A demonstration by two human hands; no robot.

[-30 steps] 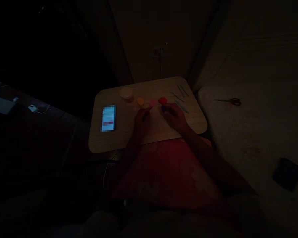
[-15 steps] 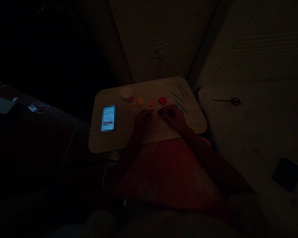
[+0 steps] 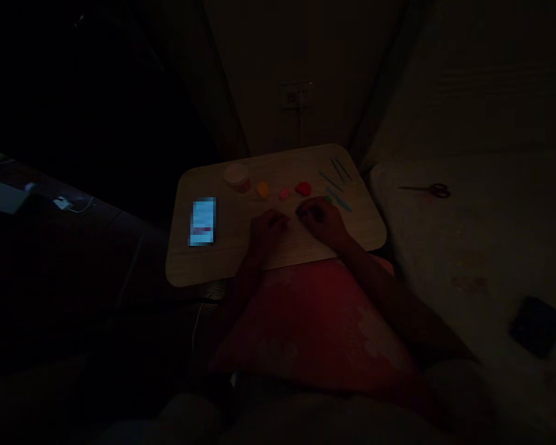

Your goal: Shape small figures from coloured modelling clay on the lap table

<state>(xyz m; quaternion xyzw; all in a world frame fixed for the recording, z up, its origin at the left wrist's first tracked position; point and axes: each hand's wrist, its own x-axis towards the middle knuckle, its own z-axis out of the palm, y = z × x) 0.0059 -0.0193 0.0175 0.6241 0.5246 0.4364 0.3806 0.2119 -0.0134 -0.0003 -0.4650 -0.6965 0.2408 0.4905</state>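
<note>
The room is very dark. My right hand (image 3: 324, 217) is closed at the fingertips on a small dark purple lump of modelling clay (image 3: 302, 211), low over the small wooden table (image 3: 227, 247). Just left of it, my left hand (image 3: 267, 227) is curled with its fingertips pointing at the right hand; whatever it may hold is lost in shadow. Beyond the hands lie an orange clay lump (image 3: 262, 190), a pink one (image 3: 284, 193) and a red one (image 3: 303, 188). Something green (image 3: 328, 199) shows behind my right hand.
A lidded tub (image 3: 236, 176) stands at the table's back left, and a lit phone (image 3: 202, 221) lies at the left. Several thin teal sticks (image 3: 338, 199) lie at the right. Scissors (image 3: 429, 189) rest on a pale surface to the right, with a dark object (image 3: 536, 326) nearer me.
My left hand has drawn slightly down towards me, and its extended finger has curled in. My right hand has barely moved and keeps the purple clay.
</note>
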